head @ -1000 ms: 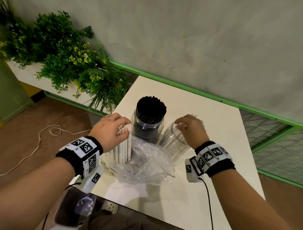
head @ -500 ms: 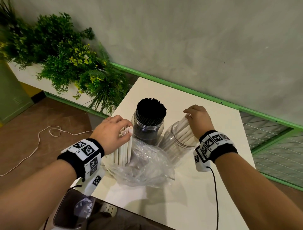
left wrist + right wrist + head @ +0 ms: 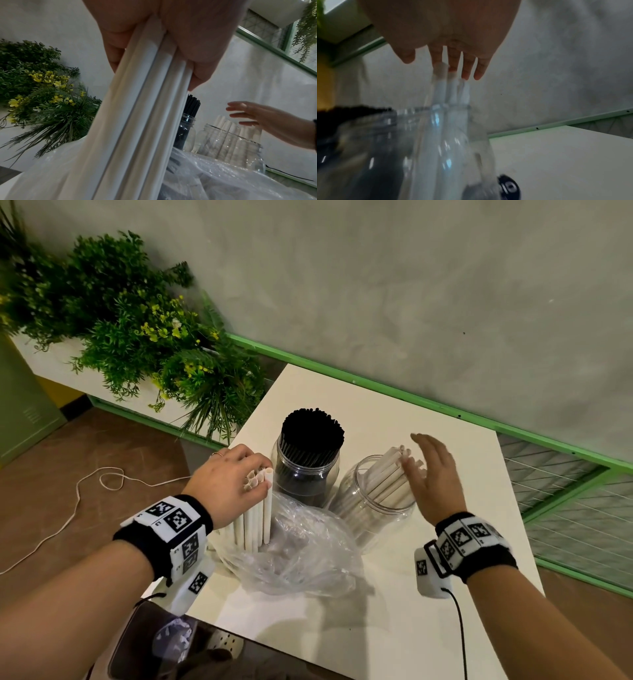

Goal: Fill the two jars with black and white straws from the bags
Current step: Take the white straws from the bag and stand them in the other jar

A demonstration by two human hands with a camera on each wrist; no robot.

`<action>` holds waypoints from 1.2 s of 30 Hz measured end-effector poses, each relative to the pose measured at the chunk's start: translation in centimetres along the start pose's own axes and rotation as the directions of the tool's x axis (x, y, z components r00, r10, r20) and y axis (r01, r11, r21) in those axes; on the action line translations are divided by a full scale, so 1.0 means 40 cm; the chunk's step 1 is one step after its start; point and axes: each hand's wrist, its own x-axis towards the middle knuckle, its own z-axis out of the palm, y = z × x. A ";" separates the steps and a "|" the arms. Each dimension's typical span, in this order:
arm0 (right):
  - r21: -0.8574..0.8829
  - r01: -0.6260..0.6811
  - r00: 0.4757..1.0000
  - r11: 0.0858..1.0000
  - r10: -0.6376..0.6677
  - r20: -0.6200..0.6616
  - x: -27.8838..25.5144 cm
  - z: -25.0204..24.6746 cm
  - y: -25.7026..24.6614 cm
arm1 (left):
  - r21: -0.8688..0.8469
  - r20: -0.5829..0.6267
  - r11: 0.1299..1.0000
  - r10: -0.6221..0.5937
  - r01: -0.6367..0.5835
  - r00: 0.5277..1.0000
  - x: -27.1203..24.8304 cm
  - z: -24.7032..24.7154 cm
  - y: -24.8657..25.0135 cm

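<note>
Two clear jars stand side by side on the white table (image 3: 445,628). The left jar (image 3: 305,474) is packed with black straws (image 3: 312,429). The right jar (image 3: 373,501) holds several white straws (image 3: 387,477) leaning toward its far right rim. My right hand (image 3: 430,470) hovers open just right of those straw tops, fingers straight (image 3: 467,69). My left hand (image 3: 233,481) grips a bundle of white straws (image 3: 255,522) upright in the crumpled clear plastic bag (image 3: 301,553); the wrist view shows the fingers wrapped round the bundle (image 3: 145,108).
A planter of green plants with yellow flowers (image 3: 137,337) stands left of the table. A white cable (image 3: 75,498) lies on the brown floor. A green-trimmed wall runs behind the table. A dark object (image 3: 164,642) sits at the near edge.
My right hand set white straws into the right jar, let go of them and opened, drawing back to the right. The left hand kept its hold on the bundle.
</note>
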 end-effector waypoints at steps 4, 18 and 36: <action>0.077 -0.020 0.995 0.997 0.013 0.099 -0.043 0.031 0.033 | -0.001 0.001 1.000 0.010 -0.010 1.000 0.000 -0.001 0.004; 0.236 -0.138 0.985 0.962 0.109 0.132 0.025 0.033 0.007 | -0.002 0.001 1.000 -0.001 0.001 1.000 -0.007 -0.004 0.003; -0.193 0.219 0.965 0.956 -0.242 -0.104 0.099 0.076 0.015 | 0.003 -0.007 1.000 0.010 -0.010 1.000 -0.004 -0.005 0.006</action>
